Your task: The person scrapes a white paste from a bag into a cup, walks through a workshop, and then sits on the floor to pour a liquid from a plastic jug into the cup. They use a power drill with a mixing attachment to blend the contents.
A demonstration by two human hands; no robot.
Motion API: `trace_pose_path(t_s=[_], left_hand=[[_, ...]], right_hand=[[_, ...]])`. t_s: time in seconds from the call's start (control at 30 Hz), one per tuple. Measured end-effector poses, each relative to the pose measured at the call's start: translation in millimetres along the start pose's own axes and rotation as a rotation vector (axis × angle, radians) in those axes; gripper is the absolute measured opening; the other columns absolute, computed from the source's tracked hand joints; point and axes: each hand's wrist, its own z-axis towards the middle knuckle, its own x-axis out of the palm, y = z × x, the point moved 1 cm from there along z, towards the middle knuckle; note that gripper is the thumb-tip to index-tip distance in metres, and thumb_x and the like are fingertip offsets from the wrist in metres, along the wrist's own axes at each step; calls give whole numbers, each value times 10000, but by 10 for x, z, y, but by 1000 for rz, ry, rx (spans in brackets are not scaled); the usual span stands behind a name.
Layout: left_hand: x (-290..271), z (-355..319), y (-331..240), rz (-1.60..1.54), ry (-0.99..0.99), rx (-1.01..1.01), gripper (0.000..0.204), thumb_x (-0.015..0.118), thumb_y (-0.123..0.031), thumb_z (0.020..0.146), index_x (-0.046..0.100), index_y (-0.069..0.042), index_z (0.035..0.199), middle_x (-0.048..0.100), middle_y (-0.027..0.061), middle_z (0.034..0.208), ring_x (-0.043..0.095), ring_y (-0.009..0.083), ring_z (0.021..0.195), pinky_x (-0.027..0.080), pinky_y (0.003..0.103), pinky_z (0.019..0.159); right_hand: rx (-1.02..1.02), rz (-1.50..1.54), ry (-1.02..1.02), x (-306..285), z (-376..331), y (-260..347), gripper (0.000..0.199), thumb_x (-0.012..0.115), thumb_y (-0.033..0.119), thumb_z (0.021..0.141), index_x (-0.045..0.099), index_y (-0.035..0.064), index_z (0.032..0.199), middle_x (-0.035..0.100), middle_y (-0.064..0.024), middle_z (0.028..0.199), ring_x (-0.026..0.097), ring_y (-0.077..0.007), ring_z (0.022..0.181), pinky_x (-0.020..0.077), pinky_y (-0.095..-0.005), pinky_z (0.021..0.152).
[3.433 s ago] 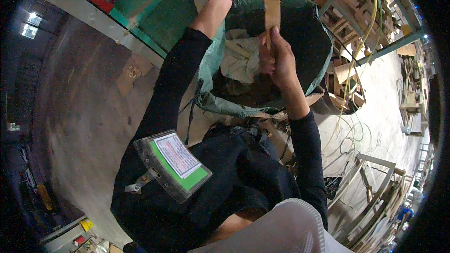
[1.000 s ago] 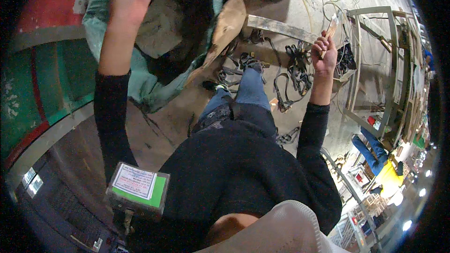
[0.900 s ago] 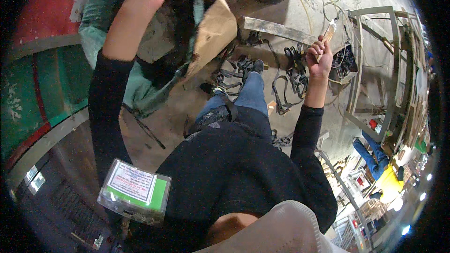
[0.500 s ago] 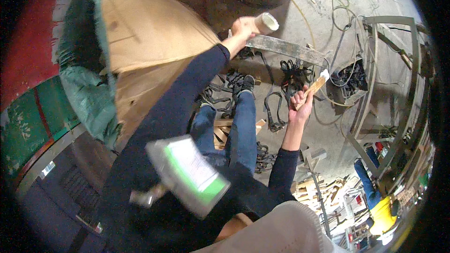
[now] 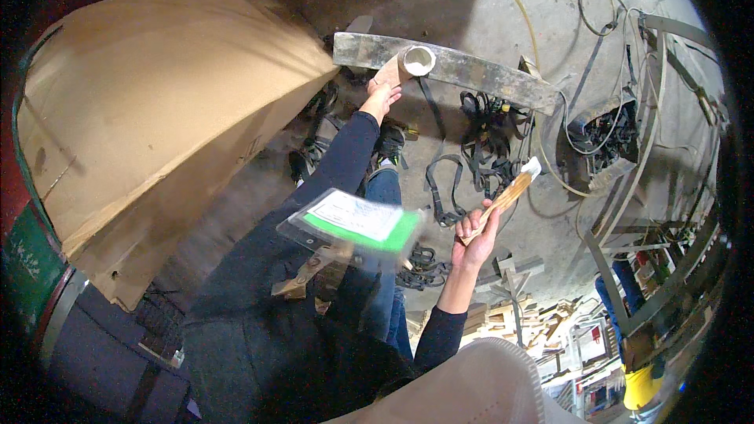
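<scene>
My left hand (image 5: 381, 100), arm stretched forward, is wrapped round the lower part of a pale brown, cup-like tube (image 5: 391, 71). The tube's round mouth is tilted toward me and white inside; I cannot tell what is in it. To the right, my right hand (image 5: 477, 237) grips the lower end of a flat wooden stick (image 5: 503, 200). Its far end is white, and I cannot tell whether that is bristles or a coating. The stick points up and to the right, apart from the tube. A badge holder (image 5: 357, 220) with a white card and green band hangs before my body.
A long grey beam (image 5: 463, 74) lies across, beyond my left hand. Black straps (image 5: 491, 133) lie tangled on the floor. A large tan panelled form (image 5: 165, 102) fills the left. Metal frames (image 5: 652, 149) stand at right, with wood scraps (image 5: 526, 330) and a person in yellow (image 5: 642, 387) below.
My left hand and the tube have moved left and slightly nearer. My right hand has come down and left with the stick. The view has shifted, and the badge holder has swung right.
</scene>
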Motion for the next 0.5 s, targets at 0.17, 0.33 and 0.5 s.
trace_pose_path(t_s=[0.17,0.33,0.5], left_hand=[[-443,-26,-130,-198,314,-200,420,411,13,898,367,39,1315,518,199,1265,611,355,1057,558,462,861],[-740,-1054,-478,112,403,-24,257,514,-38,898,555,-23,1151,665,124,1019,679,237,881,582,374,722],[-1421,-2414,-776,552,482,353,121,588,-113,887,684,-47,919,679,61,746,635,142,623,517,291,536]], right_hand=[[18,4,147,290,-78,-22,293,410,368,1029,501,110,1132,384,32,645,357,-59,491,308,-210,438],[18,-39,241,874,-402,200,306,404,369,1031,502,100,1136,392,32,644,373,-61,492,318,-213,439],[21,-148,463,1409,-794,307,332,417,419,1016,504,120,1133,408,35,653,372,-70,490,312,-218,433]])
